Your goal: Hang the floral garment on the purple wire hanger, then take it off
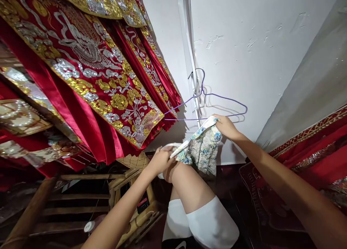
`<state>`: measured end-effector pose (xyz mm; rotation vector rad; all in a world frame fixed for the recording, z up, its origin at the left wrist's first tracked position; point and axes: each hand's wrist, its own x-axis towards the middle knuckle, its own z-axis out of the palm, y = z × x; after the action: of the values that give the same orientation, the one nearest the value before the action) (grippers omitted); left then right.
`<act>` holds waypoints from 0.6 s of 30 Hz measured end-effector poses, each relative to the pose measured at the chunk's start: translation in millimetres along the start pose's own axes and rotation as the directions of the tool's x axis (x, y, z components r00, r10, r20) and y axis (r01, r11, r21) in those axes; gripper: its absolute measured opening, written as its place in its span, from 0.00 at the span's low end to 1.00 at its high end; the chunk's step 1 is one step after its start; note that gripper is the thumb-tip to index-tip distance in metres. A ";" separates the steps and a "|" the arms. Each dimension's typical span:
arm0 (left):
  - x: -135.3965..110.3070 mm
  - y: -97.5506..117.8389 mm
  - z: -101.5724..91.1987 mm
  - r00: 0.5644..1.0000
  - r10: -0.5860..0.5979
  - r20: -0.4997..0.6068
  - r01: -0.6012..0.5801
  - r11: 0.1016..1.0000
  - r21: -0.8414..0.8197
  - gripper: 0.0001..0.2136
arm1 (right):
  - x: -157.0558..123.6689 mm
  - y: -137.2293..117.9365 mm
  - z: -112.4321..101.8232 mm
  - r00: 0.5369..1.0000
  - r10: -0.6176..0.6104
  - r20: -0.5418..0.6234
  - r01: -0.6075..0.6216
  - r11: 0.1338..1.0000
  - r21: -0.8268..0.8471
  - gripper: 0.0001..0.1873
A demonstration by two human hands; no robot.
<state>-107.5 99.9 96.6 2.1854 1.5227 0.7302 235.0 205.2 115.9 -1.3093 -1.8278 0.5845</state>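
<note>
A white floral garment [204, 147] with blue and yellow-green flowers is stretched between my two hands above my knee. My left hand [162, 158] is closed around the left end of its folded top edge, beside a white band that loops over the fingers. At the other end, my right hand [224, 126] pinches the upper corner. Just above this corner, a purple wire hanger [223, 97] hangs from a hook on the wall, with nothing on it. The kind of garment cannot be made out, since it is bunched up.
Red costumes with gold and silver embroidery [119, 100] hang close on the left. Below them stands a bamboo chair [135, 223]. A white pipe [187, 35] runs down the white wall [233, 50]. Red cloth [320, 147] is at the right, near a dark carved piece of furniture [279, 205].
</note>
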 end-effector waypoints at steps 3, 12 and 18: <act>10.4 5.9 -10.2 1.000 -0.010 -0.025 0.012 0.998 0.057 0.13 | -18.4 0.6 -21.7 0.996 0.002 -0.085 -0.006 0.999 -0.044 0.13; 55.3 44.8 -5.4 0.999 0.039 0.010 -0.039 0.996 0.076 0.14 | -42.0 -28.2 -88.7 0.965 -0.019 -0.260 -0.023 0.988 -0.155 0.07; 67.7 38.4 -12.3 1.000 -0.020 -0.013 0.021 0.992 0.124 0.02 | -53.1 -35.4 -72.9 0.991 0.026 -0.129 -0.034 0.998 -0.061 0.07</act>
<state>-67.6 150.5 141.9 2.2544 1.6340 0.6593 282.2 137.4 166.5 -1.3865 -1.7364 0.4506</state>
